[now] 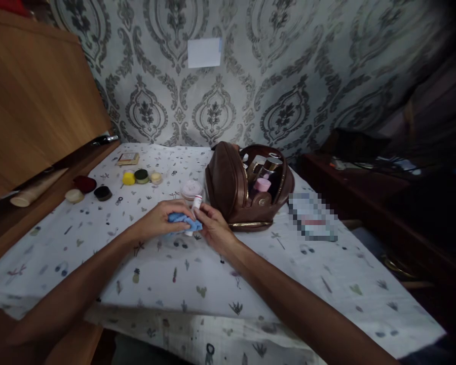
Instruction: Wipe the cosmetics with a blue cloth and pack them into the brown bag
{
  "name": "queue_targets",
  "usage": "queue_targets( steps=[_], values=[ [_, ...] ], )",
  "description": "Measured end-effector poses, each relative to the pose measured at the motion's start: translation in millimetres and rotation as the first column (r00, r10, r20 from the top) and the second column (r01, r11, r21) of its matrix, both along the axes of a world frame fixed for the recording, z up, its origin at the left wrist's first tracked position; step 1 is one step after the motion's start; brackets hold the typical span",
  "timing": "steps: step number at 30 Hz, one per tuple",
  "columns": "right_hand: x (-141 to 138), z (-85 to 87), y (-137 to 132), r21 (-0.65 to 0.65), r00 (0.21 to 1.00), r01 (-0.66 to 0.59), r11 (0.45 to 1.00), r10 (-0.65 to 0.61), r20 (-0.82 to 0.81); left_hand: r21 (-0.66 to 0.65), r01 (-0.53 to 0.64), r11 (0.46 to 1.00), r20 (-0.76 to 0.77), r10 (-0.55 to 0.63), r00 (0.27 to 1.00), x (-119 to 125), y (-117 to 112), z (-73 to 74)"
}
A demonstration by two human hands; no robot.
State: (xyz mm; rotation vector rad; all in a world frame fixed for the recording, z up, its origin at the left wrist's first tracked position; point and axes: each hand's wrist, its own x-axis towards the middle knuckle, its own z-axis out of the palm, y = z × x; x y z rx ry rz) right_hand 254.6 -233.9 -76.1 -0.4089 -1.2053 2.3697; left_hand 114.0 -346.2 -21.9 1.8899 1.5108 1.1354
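Note:
Between my hands is a slim white tube [198, 202], tilted, its upper end showing and its middle covered by a blue cloth [178, 219]. My left hand [166, 217] is closed round the cloth and presses it against the tube. The fingers of my right hand [215, 228] pinch the tube from the other side. Just behind the hands stands a round clear jar with a pale lid [192, 189]. To their right sits a brown cosmetic bag [228, 187], unzipped, with several bottles and a pink-capped container [263, 184] inside.
Small jars, among them a yellow one [128, 178] and a dark-lidded one [141, 176], stand at the left. A black lid [103, 193] and a flat box [128, 158] lie nearby. Right of the bag is a pixelated flat object [312, 217]. A wooden cabinet [41, 101] borders the left side.

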Motion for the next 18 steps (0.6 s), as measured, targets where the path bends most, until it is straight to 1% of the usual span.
queue_targets(
  steps=[4,7,10,12,13,16,18],
  values=[
    [-1.5,-2.8,0.1,0.013,1.000,0.016,1.000,-0.016,-0.008,-0.115,0.125,0.985,0.003,-0.126,0.992,-5.0,-1.0,2.8],
    [-2.1,-2.5,0.7,-0.005,0.999,0.031,1.000,-0.031,-0.028,-0.192,0.182,0.964,0.019,-0.182,0.983,-10.2,-2.3,7.2],
    [-1.6,-0.7,1.6,-0.041,1.000,0.018,0.999,-0.019,-0.025,-0.219,0.205,0.954,0.052,-0.199,0.979,-14.2,-2.5,8.7],
    [-0.2,1.2,0.9,-0.045,1.000,-0.020,0.999,0.020,-0.008,-0.210,0.168,0.963,0.064,-0.158,0.985,-15.7,-2.1,6.9],
    [0.7,2.2,-0.1,-0.036,0.999,-0.042,0.998,0.043,0.002,-0.197,0.131,0.972,0.075,-0.118,0.990,-16.1,-1.8,5.3],
    [3.8,5.0,-4.3,0.008,0.993,-0.117,0.993,0.116,0.030,-0.162,-0.028,0.986,0.150,0.052,0.987,-17.4,-1.2,-0.2],
    [5.5,6.0,-6.6,0.042,0.985,-0.169,0.985,0.167,0.047,-0.163,-0.147,0.976,0.212,0.180,0.961,-19.3,-0.6,-3.7]
  ],
)
